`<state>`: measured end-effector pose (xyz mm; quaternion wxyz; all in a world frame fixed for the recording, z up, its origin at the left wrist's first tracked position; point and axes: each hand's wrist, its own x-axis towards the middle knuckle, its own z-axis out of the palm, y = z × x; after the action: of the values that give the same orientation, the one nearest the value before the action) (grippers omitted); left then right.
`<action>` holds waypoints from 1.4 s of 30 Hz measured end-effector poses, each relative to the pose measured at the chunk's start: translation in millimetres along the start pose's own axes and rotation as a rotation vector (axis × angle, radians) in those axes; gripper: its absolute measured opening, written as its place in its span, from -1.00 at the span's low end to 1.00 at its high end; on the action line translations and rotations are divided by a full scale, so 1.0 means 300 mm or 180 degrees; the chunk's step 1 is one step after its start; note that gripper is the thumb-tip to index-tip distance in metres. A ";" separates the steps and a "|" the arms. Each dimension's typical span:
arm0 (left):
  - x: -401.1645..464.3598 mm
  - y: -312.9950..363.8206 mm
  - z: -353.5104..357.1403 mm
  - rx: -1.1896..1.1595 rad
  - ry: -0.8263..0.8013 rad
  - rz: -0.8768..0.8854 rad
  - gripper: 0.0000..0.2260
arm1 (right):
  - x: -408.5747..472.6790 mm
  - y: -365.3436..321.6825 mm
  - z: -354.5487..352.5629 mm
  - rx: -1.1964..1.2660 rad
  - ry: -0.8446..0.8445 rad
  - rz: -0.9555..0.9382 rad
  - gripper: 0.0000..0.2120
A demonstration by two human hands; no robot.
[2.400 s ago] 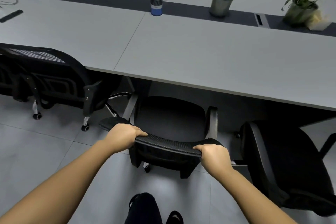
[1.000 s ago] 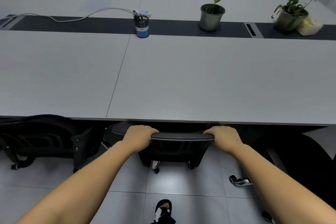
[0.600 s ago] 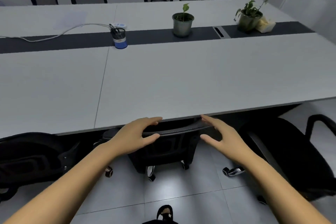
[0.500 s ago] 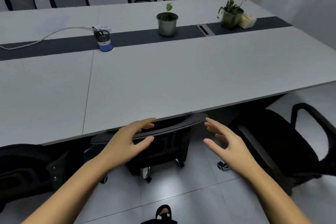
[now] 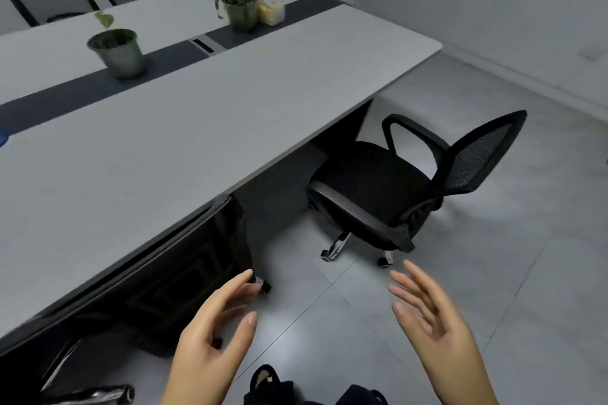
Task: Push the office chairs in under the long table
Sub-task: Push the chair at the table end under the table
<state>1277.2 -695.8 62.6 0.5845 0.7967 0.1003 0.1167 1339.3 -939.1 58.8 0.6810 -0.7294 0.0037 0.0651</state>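
Head view — office chair [image 5: 388, 181] backrest away from long table [image 5: 197, 115]; both hands [image 5: 210, 339] spread, empty.

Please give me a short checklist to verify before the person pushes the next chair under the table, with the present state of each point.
1. Both hands free: ok. The left hand and right hand are open and hold nothing.
2. Chair in front already pushed in: ok. The near chair has its backrest at the table edge.
3. Next chair found: ok. The end chair stands out from the table, turned at an angle.
4. Backrest within reach: not ok, both hands are apart from it.
5. Floor path free: ok, as far as visible.
6. Space under the table: cannot tell, it is dark.
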 end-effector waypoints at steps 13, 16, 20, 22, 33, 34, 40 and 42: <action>0.023 0.152 0.615 -0.0130 -0.0406 0.0235 -0.65 | -0.006 0.032 -0.632 -0.0162 0.0651 -0.0063 -0.29; 0.074 0.181 0.706 -0.0102 -0.0476 0.0199 -0.65 | 0.043 0.040 -0.711 -0.0171 0.0741 -0.0105 -0.32; 0.180 0.208 0.842 0.0024 -0.0571 0.0161 -0.73 | 0.146 0.063 -0.807 -0.0133 0.0811 -0.0134 -0.62; 0.245 0.219 0.916 0.0056 -0.0623 0.0174 -0.70 | 0.223 0.072 -0.860 -0.0164 0.0833 -0.0161 -0.61; 0.750 0.333 1.272 0.0069 -0.0571 0.0314 -0.62 | 0.851 -0.011 -1.142 -0.0203 0.0784 -0.0311 -0.54; 0.787 0.341 1.290 0.0104 -0.0548 0.0307 -0.61 | 0.904 -0.012 -1.165 -0.0187 0.0725 -0.0335 -0.61; 0.875 0.343 1.391 0.0245 -0.0105 0.0032 -0.61 | 1.191 -0.029 -1.252 -0.0225 0.0214 -0.0195 -0.56; 0.877 0.337 1.444 0.0266 0.0129 -0.0152 -0.62 | 1.292 -0.021 -1.280 -0.0324 -0.0064 -0.0132 -0.65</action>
<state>1661.4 -1041.1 51.7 0.5512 0.8153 0.1359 0.1146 1758.7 -1288.0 50.9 0.6443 -0.7622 -0.0216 0.0583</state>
